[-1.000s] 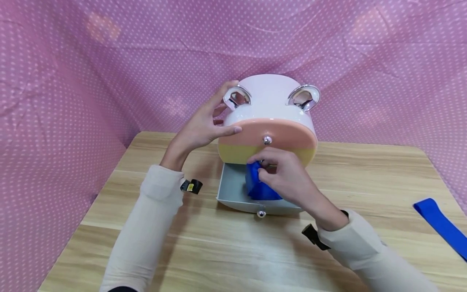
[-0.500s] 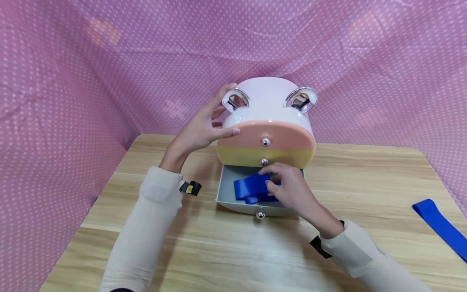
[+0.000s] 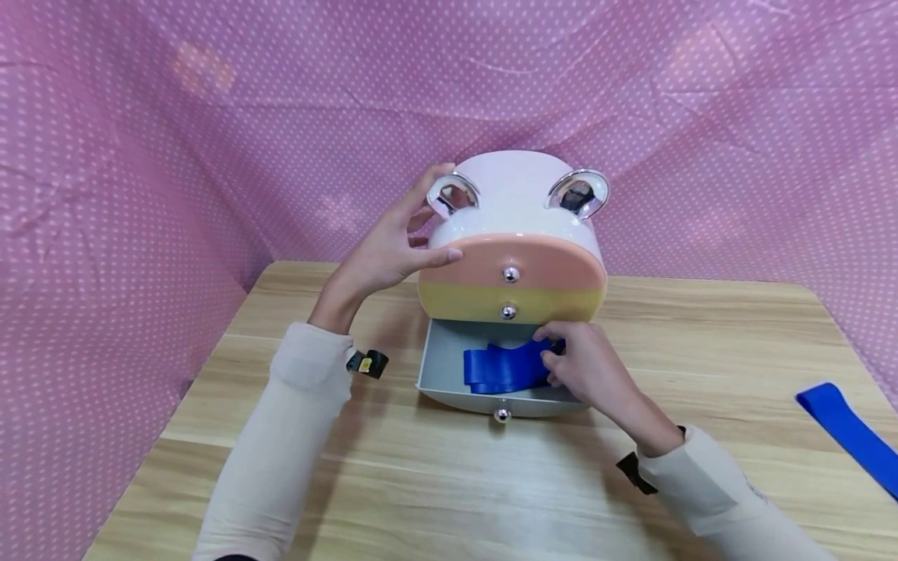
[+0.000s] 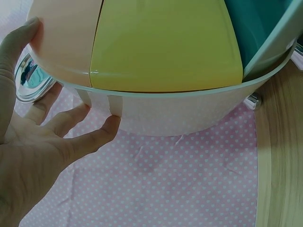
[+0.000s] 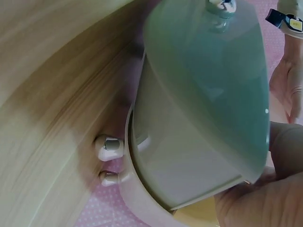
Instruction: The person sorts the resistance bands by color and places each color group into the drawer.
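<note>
A rounded white drawer box (image 3: pixel 515 187) with silver ears stands on the table, its coral and yellow drawers closed. The bottom grey drawer (image 3: pixel 447 343) is pulled out, and a folded blue ribbon (image 3: pixel 501 370) lies inside. My left hand (image 3: pixel 389 245) grips the box's left side, thumb on the coral front; in the left wrist view, its fingertips press the white shell (image 4: pixel 161 113). My right hand (image 3: pixel 589 366) reaches into the drawer's right side and pinches the ribbon's right end. In the right wrist view the drawer front (image 5: pixel 213 94) hides the ribbon and fingertips.
Another blue ribbon (image 3: pixel 849 436) lies at the table's right edge. The wooden table (image 3: pixel 435 483) reaches back to a pink dotted cloth (image 3: pixel 337 101). A silver knob (image 3: pixel 502 413) sticks out from the open drawer's front.
My right hand has moved right and down in the drawer. The ribbon, at first raised and bunched, now lies lower and flatter. The left hand keeps its place on the box.
</note>
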Demonstrator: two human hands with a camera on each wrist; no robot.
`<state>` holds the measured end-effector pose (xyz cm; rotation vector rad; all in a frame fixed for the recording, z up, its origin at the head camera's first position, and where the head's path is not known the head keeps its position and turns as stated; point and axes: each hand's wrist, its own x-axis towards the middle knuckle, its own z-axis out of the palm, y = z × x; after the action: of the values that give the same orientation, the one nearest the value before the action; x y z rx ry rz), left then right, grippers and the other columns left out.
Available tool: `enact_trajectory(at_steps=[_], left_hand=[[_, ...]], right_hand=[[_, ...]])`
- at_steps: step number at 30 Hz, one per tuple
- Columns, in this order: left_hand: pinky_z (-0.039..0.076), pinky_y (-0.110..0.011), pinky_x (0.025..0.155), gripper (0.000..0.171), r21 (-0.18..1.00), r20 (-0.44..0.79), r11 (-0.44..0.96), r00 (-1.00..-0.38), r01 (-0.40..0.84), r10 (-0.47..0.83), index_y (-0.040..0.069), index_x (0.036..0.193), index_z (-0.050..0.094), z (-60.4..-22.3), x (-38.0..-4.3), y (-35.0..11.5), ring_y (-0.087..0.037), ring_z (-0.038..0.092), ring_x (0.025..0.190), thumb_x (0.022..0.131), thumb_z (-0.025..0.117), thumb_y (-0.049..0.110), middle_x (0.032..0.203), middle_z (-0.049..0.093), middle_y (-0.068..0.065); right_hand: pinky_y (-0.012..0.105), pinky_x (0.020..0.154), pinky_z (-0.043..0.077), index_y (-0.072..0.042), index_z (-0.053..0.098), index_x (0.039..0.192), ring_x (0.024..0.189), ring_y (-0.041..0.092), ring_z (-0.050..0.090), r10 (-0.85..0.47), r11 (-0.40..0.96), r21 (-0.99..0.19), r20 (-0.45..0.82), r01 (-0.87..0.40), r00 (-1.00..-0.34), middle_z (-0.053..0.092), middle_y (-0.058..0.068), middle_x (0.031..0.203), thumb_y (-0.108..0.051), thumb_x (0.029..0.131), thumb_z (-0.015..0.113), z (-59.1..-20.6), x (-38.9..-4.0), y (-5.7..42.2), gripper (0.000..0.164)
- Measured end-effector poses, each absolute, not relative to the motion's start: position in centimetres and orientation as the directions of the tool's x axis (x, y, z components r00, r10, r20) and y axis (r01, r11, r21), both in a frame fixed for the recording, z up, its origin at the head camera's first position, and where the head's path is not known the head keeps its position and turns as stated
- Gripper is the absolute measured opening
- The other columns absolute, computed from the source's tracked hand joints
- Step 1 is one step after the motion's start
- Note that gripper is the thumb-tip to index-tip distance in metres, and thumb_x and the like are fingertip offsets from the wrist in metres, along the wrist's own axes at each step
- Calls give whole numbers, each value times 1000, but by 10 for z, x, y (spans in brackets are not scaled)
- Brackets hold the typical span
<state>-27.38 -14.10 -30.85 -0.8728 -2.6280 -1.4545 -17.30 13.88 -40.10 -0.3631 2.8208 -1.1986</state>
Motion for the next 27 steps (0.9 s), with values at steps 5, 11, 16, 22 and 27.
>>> enact_trajectory(at_steps=[5, 11, 16, 22, 27], left_hand=[[46, -59, 117, 101, 781, 270, 408, -844, 473, 463, 48, 163, 25, -309, -274, -141, -35, 40, 154, 87, 88, 23, 168, 36, 1], [46, -60, 116, 101, 785, 268, 405, -846, 470, 461, 48, 162, 25, -309, -274, -140, -35, 41, 154, 87, 88, 23, 168, 37, 1], [47, -60, 116, 101, 784, 277, 397, -841, 477, 464, 47, 162, 26, -308, -275, -140, -34, 41, 153, 87, 88, 23, 167, 38, 1], [46, -61, 116, 101, 783, 274, 402, -843, 475, 463, 47, 162, 25, -308, -275, -140, -34, 41, 154, 87, 88, 23, 167, 37, 2], [46, -62, 116, 101, 785, 271, 401, -843, 473, 465, 47, 162, 25, -308, -275, -141, -35, 40, 154, 87, 88, 23, 168, 36, 2]], right_hand=[[27, 52, 55, 8, 72, 111, 54, 14, 65, -241, 690, -693, 51, -208, -969, 70, 14, 81, 8, 93, 64, -403, -176, 140, 20], [26, 52, 55, 7, 73, 116, 54, 11, 64, -227, 715, -666, 68, -214, -971, 74, 20, 98, 6, 91, 67, -403, -175, 141, 25], [27, 54, 54, 6, 73, 117, 55, 12, 62, -208, 734, -645, 88, -215, -974, 74, 19, 99, 6, 92, 66, -397, -171, 146, 26], [26, 48, 49, 2, 74, 113, 53, 12, 57, -200, 733, -636, 138, -242, -970, 74, 16, 94, 4, 93, 67, -388, -163, 153, 22], [25, 46, 46, -1, 75, 112, 57, 13, 58, -197, 741, -618, 174, -263, -965, 76, 15, 92, 4, 91, 70, -382, -156, 162, 23]])
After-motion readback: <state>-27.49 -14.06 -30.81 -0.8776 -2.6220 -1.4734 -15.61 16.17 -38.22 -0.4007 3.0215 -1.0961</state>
